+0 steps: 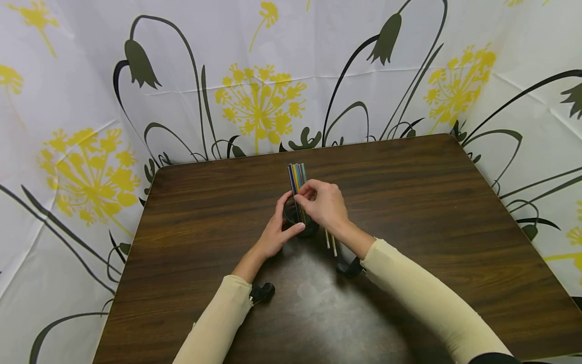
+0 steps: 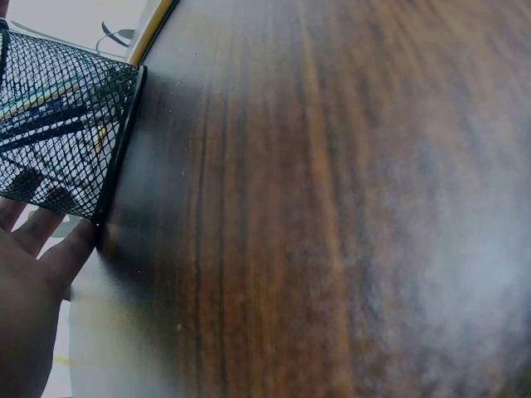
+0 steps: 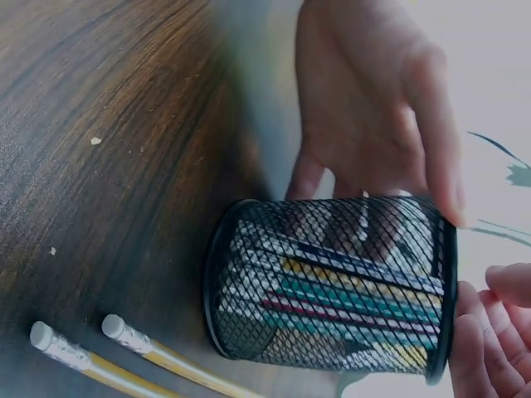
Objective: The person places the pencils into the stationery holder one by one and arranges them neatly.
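A black wire-mesh pencil cup [image 1: 309, 231] stands upright on the table, also seen in the left wrist view (mesh cup [image 2: 62, 124]) and right wrist view (mesh cup [image 3: 332, 286]). My left hand [image 1: 274, 231] grips its side, thumb toward me and fingers around the far side. Several coloured pencils [image 1: 296, 174] stand in the cup and rise above the rim. Over the rim, my right hand [image 1: 327, 203] has curled fingers and thumb pinched at these pencils; how many it holds is hidden.
Two yellow pencils [image 1: 334, 246] with white erasers lie on the brown wood-grain table [image 1: 409, 202] just right of the cup. A white curtain [image 1: 318, 30] with a floral print hangs behind the table. Both wrists wear small black cameras.
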Available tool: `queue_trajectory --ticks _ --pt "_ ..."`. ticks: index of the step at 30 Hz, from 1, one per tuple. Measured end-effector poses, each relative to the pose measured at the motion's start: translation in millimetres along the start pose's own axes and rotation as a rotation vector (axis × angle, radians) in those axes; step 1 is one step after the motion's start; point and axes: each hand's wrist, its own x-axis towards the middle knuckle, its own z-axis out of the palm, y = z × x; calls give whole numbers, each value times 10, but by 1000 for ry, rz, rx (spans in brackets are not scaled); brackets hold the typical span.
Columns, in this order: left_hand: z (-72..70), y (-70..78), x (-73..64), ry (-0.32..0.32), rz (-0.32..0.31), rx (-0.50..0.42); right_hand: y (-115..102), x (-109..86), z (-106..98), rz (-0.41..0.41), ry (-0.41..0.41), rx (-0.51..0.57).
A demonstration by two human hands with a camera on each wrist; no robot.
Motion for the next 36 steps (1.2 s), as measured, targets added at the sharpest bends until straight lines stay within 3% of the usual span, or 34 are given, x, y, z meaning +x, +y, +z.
queue_trajectory --ticks 4,7,10,16,20,23,26,36 --pt "-4 73 1 -1 1 -9 64 -15 -102 23 43 109" --pt "-8 232 -9 -9 6 -30 185 -21 -163 84 80 175" --pt "-10 229 -13 -1 7 -17 349 -31 -191 167 73 173" --pt "-13 228 -24 3 3 3 703 -100 -171 334 -114 22" --pt "-12 234 -27 4 1 1 839 -148 -147 422 -234 25" --pt "-9 230 -27 5 8 -1 879 -168 -126 468 -277 40" --pt "-4 225 -25 6 16 -2 888 -174 -104 483 -280 11" --pt "1 214 -18 7 23 -3 820 -166 -72 435 -274 -231"
